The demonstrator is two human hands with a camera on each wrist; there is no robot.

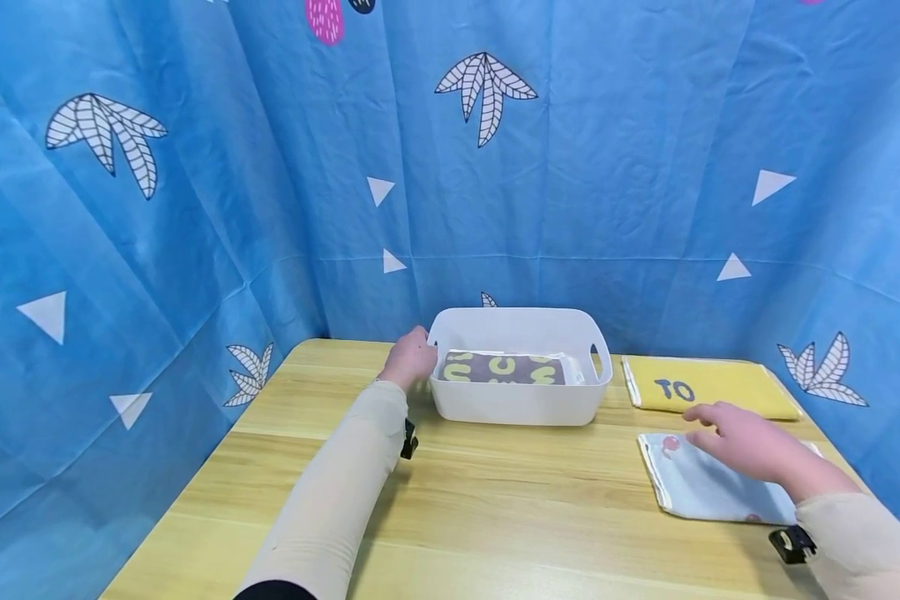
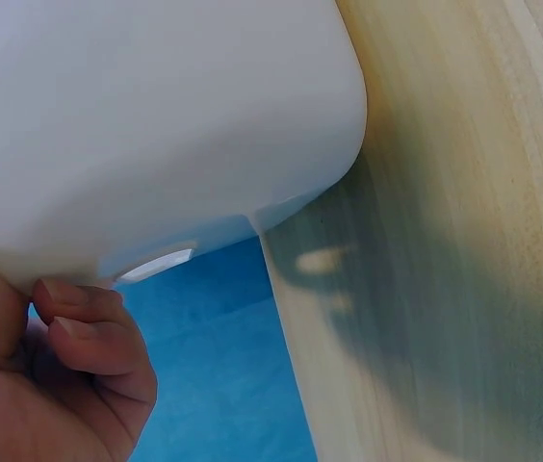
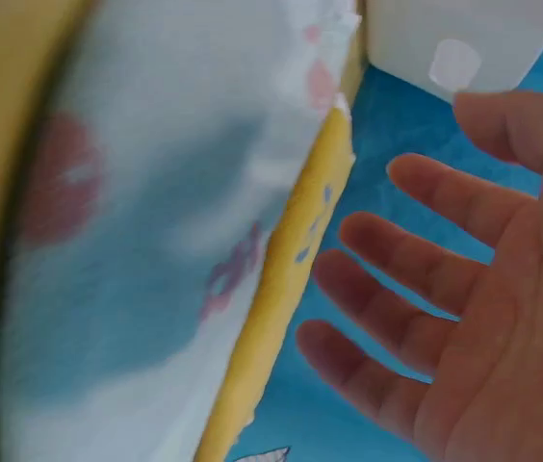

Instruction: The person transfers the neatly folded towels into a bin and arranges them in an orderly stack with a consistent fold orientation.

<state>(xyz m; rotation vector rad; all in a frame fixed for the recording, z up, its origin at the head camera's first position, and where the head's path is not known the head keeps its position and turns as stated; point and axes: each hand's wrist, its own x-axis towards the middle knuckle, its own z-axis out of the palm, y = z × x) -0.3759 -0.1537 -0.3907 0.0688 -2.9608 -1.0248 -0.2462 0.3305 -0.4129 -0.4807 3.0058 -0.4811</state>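
Observation:
At the left end of a white plastic basket [image 1: 513, 407], my left hand [image 1: 410, 358] grips the rim, its fingers curled by the edge [image 2: 93, 332] in the left wrist view. Inside the basket lies a folded grey-brown cloth [image 1: 482, 368] with yellow-green curved shapes. My right hand [image 1: 753, 443] hovers over a folded light-blue cloth [image 1: 693, 487] with pink prints, fingers spread and holding nothing. Behind that cloth lies a folded yellow cloth [image 1: 727, 388] marked "TO". The right wrist view shows the palm and separated fingers [image 3: 416, 274] beside both cloths.
The wooden table [image 1: 525, 508] carries everything. Blue curtains [image 1: 607, 167] with white leaves and triangles rise behind it and along both sides. The basket stands near the back edge, its right handle hole facing the yellow cloth. Dark wrist bands [image 1: 409, 439] sit on both sleeves.

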